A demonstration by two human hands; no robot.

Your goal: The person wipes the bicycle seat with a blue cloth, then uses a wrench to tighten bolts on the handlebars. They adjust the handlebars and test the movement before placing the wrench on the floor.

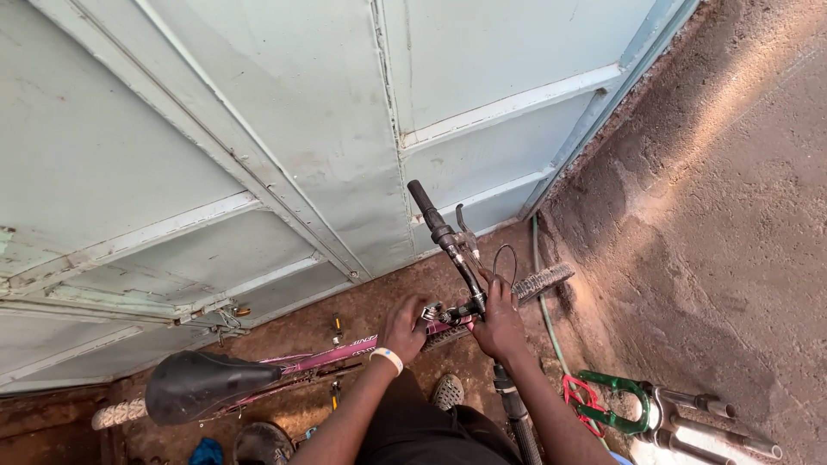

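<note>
A pink bicycle (336,355) stands below me, its black saddle (202,385) at the lower left. The black handlebar (444,237) points up toward the door, with a brake lever (465,226) and cable beside it. My left hand (405,327), a white band on its wrist, rests on the frame's top tube just behind the stem. My right hand (498,323) grips the stem where the handlebar meets it. The front tyre (543,282) pokes out to the right of my right hand.
A pale green metal door (258,129) fills the top and left. A rough brown wall (715,215) rises on the right. Green and red bike parts (616,405) and silver fork legs (706,426) lie at the lower right. A green hose (541,293) runs along the dirt floor.
</note>
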